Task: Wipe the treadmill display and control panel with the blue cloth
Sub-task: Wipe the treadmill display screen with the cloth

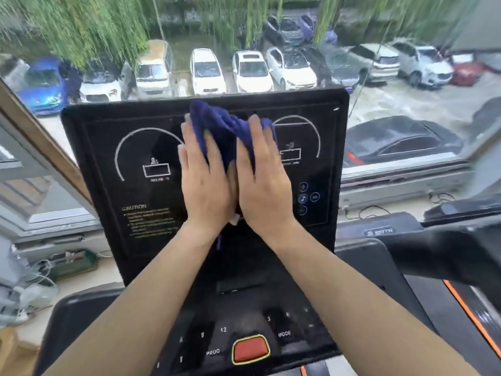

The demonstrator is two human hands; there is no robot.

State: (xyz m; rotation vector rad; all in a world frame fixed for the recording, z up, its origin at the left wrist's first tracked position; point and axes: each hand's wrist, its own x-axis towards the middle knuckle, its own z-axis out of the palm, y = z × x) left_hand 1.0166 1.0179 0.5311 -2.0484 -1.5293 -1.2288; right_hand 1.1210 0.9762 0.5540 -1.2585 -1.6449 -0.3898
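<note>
Parked cars (207, 70) lay beyond the treadmill display (108, 118). Left grip (206, 183) and right grip (264, 183) pressed flat, fingers straight, on the blue cloth (217, 123) bunched mid-screen; the control panel (284, 316) lay below the wrists.

blue cloth (217, 126): bunched, against display (130, 115) upper centre | control panel (244, 316): black, below display

The single head view looks forward and down, close over the treadmill console (130, 164), facing a window (271, 50).
</note>
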